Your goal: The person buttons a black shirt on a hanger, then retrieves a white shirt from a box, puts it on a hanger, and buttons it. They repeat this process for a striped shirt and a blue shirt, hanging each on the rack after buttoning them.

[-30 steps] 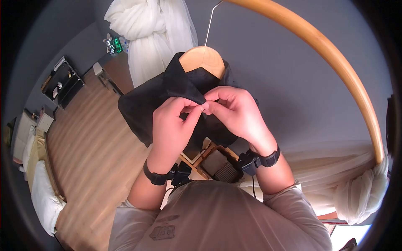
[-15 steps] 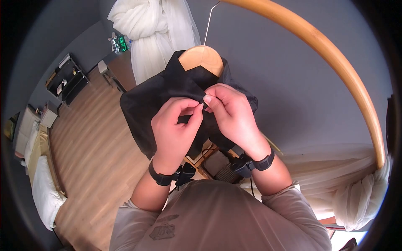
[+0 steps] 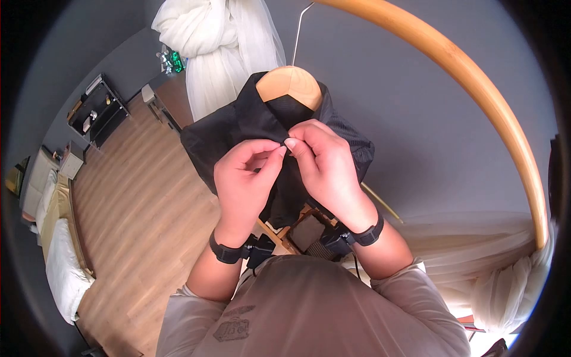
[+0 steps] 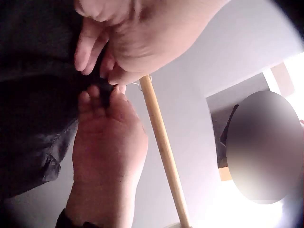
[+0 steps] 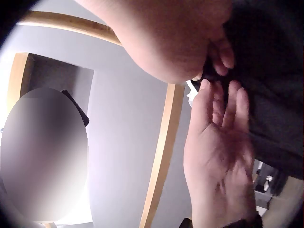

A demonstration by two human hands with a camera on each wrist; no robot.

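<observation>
A black collared shirt [image 3: 208,140] hangs on a wooden hanger [image 3: 291,83] in the head view. My left hand [image 3: 244,178] pinches the shirt's front edge just below the collar, thumb and forefinger meeting at the fabric. Right beside it, my right hand [image 3: 333,172] grips the same edge between thumb and bent forefinger. The fingertips of both hands nearly meet there. From below, in the left wrist view, dark cloth [image 4: 38,95] runs in between the fingers; the small spot they pinch is hidden by the fingertips.
A curved wooden rail [image 3: 452,56] carries the hanger by its metal hook [image 3: 299,33]. White sheer curtain [image 3: 232,53] is knotted behind the shirt, with more sheer fabric [image 3: 505,291] at the right. Below stands a basket [image 3: 306,232]. A bed [image 3: 62,268] lies far left.
Both hands stay at the shirt's front edge, with small finger shifts. The right thumb and forefinger have moved slightly up and apart from the left fingertips. The shirt has swung a little.
</observation>
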